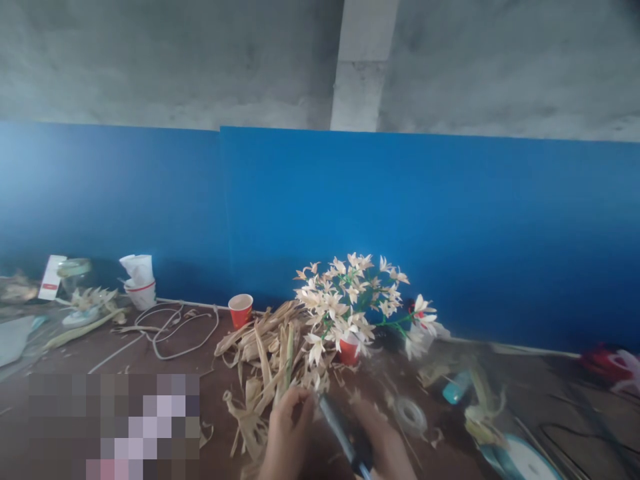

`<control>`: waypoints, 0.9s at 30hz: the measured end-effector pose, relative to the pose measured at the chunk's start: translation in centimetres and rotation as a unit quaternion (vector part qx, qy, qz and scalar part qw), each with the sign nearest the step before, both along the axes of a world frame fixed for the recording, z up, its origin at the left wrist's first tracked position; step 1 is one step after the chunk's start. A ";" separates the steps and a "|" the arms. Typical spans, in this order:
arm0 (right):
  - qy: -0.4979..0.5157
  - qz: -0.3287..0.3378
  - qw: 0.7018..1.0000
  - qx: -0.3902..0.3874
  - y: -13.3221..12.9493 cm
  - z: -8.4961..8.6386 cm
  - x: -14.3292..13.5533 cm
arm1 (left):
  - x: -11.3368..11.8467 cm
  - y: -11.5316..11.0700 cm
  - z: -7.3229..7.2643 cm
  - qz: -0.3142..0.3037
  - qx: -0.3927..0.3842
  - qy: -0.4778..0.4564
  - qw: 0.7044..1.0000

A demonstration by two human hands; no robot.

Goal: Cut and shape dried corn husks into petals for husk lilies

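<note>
My left hand point(289, 430) is closed, fingertips pinched at a small pale husk flower point(318, 383) that is partly blurred. My right hand point(384, 441) is wrapped round a dark, pen-like tool with a grey shaft point(334, 419); its exact kind is blurred. The tool's tip points up and left, close to the left fingertips. Just beyond my hands, a bunch of cream flowers on green stems point(350, 293) stands in a red cup point(349, 351). Dry corn husks point(267, 350) lie heaped beyond and left of my left hand.
A red paper cup point(241, 312) stands behind the husks. White cable point(165, 353) loops at left, near a white cup with tissue point(141, 293) and a glass jar point(76, 273). At right lie a tape roll point(411, 415), a teal object point(456, 388) and a round spool point(530, 460). A blue partition point(400, 213) borders the table.
</note>
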State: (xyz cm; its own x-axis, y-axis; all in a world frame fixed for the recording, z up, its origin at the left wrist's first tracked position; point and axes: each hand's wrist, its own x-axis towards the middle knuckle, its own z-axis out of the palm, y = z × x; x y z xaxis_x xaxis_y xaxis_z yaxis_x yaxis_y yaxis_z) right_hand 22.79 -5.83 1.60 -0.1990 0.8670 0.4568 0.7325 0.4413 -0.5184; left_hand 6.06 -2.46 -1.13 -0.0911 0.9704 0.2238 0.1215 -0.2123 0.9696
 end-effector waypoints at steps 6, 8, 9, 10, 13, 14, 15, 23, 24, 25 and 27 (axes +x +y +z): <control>-0.008 0.018 0.999 -0.026 0.0 0.5 -0.1 | 0.0 -0.1 0.2 0.000 -0.015 -0.003 1.000; -0.005 0.017 1.000 -0.022 0.1 0.4 0.0 | 0.0 -0.1 0.1 -0.002 -0.018 -0.004 1.000; -0.003 0.015 1.000 -0.021 0.1 0.4 0.0 | 0.0 -0.1 0.0 -0.002 -0.016 -0.001 1.000; -0.002 0.014 1.000 -0.021 0.1 0.3 0.1 | -0.1 -0.1 0.0 -0.003 -0.011 0.004 1.000; 0.004 0.019 0.999 -0.027 0.2 -0.3 0.4 | -0.1 0.0 -0.1 -0.002 -0.001 0.016 1.000; 0.008 0.021 0.999 -0.030 0.3 -0.5 0.4 | -0.1 -0.1 -0.1 -0.001 0.001 0.016 1.000; 0.012 0.023 0.999 -0.031 0.4 -0.8 0.5 | 0.0 -0.1 0.0 0.000 0.005 0.015 1.000; -0.024 -0.031 0.997 -0.063 0.6 -0.4 2.3 | -0.2 -0.3 0.6 0.010 0.019 0.031 0.999; -0.038 -0.050 0.995 -0.074 0.5 -0.1 3.1 | -0.2 -0.3 0.6 0.012 0.023 0.035 0.999; -0.053 -0.066 0.993 -0.083 0.3 0.1 4.2 | -0.2 -0.3 0.7 0.014 0.026 0.035 0.999; -0.069 -0.085 0.987 -0.118 0.0 0.4 6.6 | -0.2 -0.3 0.7 0.014 0.023 0.021 0.999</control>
